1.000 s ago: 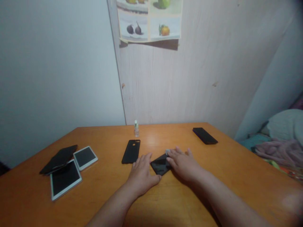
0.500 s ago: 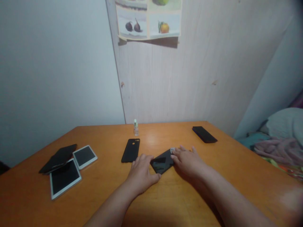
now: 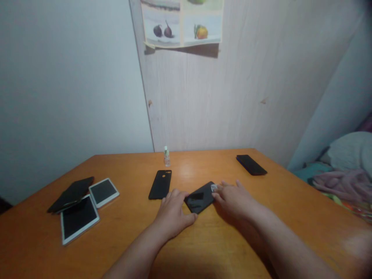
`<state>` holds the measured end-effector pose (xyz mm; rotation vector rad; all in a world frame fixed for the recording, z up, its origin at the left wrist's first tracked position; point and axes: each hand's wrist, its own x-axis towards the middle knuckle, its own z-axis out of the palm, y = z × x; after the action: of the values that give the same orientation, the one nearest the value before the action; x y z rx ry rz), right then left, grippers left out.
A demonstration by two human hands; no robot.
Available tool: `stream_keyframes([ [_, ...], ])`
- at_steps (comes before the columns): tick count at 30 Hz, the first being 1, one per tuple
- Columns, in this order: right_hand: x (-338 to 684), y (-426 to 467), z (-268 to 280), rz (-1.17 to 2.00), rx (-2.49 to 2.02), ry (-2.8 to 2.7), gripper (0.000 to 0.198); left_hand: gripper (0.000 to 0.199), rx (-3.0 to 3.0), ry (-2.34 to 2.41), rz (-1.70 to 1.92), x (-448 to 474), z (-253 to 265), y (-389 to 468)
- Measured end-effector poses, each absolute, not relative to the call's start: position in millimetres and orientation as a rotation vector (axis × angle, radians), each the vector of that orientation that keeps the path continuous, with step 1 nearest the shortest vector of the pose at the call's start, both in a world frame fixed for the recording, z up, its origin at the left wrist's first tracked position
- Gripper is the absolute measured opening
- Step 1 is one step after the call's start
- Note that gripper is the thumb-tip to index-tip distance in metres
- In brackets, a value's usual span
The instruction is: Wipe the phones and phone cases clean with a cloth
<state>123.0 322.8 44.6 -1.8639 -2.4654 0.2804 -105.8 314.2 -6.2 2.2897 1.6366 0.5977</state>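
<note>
A black smartphone (image 3: 200,198) lies flat on the wooden table, its glossy screen facing up with dark reflections. My left hand (image 3: 174,211) grips its left end, thumb at the near corner and fingers at the far-left edge. At the right end of the phone, my right hand (image 3: 232,197) presses a small whitish wipe or scrap of cloth (image 3: 214,187) with its fingertips. Most of that piece is hidden under the fingers. Just beyond my left hand rests a black phone case (image 3: 161,185) with a camera cutout.
A small clear bottle (image 3: 166,157) stands near the back edge of the table (image 3: 130,240). On the left lie two white-framed tablets (image 3: 80,220) and a dark folded cover (image 3: 71,195). Another dark phone or case (image 3: 251,165) sits back right. Bedding (image 3: 345,170) is beyond the right edge.
My right hand has slid slightly right with the whitish piece, which now lies lower on the phone's right end, baring the far corner. The left hand and phone stay nearly still.
</note>
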Motion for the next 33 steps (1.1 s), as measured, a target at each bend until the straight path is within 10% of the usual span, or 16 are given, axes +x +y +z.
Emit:
stream_keyframes([
  [6, 105, 292, 57, 0.53, -1.226, -2.794, 0.047, 0.053, 2.284, 1.62, 0.622, -106, -7, 314],
  [13, 130, 324, 52, 0.249, -2.027, -2.475, 0.048, 0.054, 2.289, 1.619, 0.576, -106, -3, 315],
  [33, 98, 292, 50, 0.44, -1.319, -2.707, 0.049, 0.066, 2.276, 1.642, 0.55, -104, -3, 313],
])
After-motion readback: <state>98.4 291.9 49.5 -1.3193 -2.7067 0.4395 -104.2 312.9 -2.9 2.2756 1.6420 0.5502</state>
